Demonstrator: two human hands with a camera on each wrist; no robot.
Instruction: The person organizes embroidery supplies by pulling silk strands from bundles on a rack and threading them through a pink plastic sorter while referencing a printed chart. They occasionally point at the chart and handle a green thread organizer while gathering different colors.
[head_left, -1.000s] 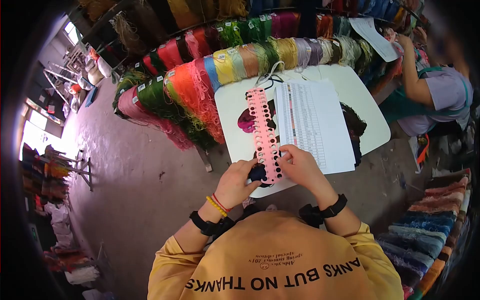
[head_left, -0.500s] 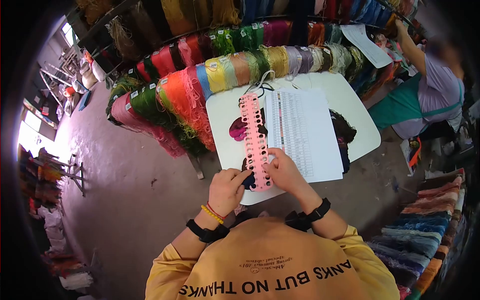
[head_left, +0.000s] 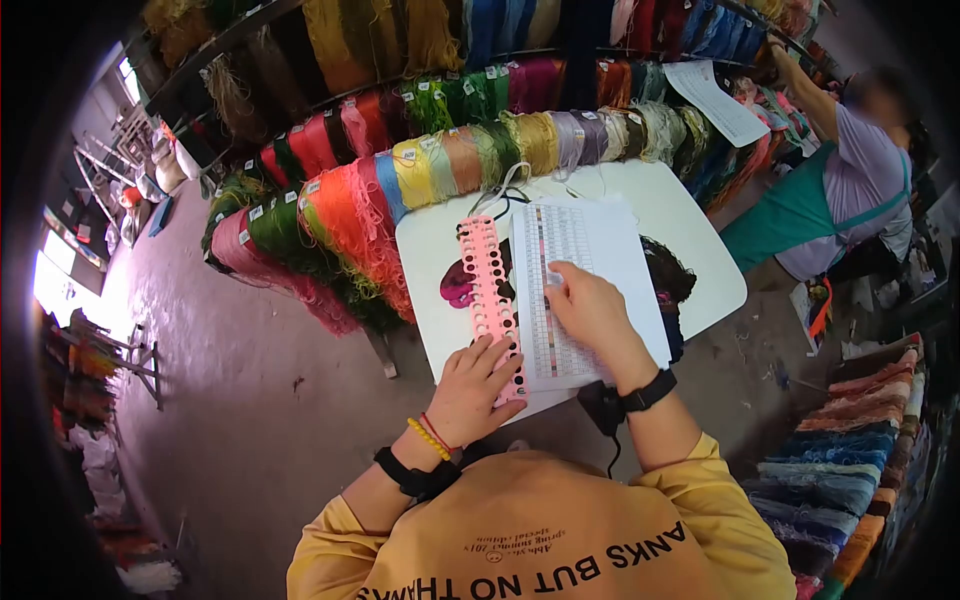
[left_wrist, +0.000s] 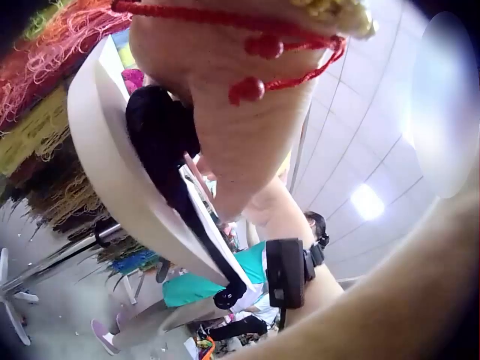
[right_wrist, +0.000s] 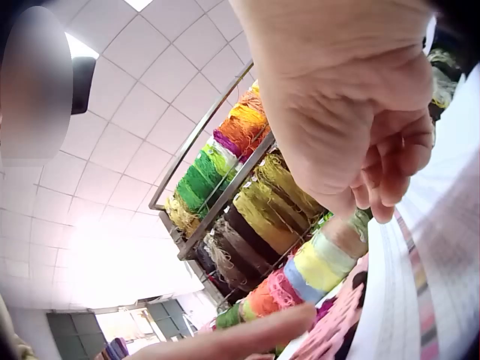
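My left hand (head_left: 475,390) rests over the near end of a long pink strip (head_left: 484,275) with round holes along both edges, its fingers lying across the strip. My right hand (head_left: 592,315) is over a printed chart sheet (head_left: 635,270), fingertips at its column of small coloured patches; in the right wrist view its fingers (right_wrist: 386,191) are loosely bent close over the sheet. A magenta yarn bundle (head_left: 456,290) shows beside the strip. Dark yarn (left_wrist: 161,127) appears below my left hand in the left wrist view. The strip's near end is partly hidden by my left hand.
A white table (head_left: 705,240) bears these things, with more dark yarn (head_left: 672,272) at its right. Racks of coloured yarn hanks (head_left: 420,170) stand behind. Another person (head_left: 840,190) reaches toward a rack at right. More hanks (head_left: 840,470) lie at lower right.
My right hand has left the strip's right edge and moved forward and right onto the chart. My left hand has shifted from the strip's left edge to lie over its near end.
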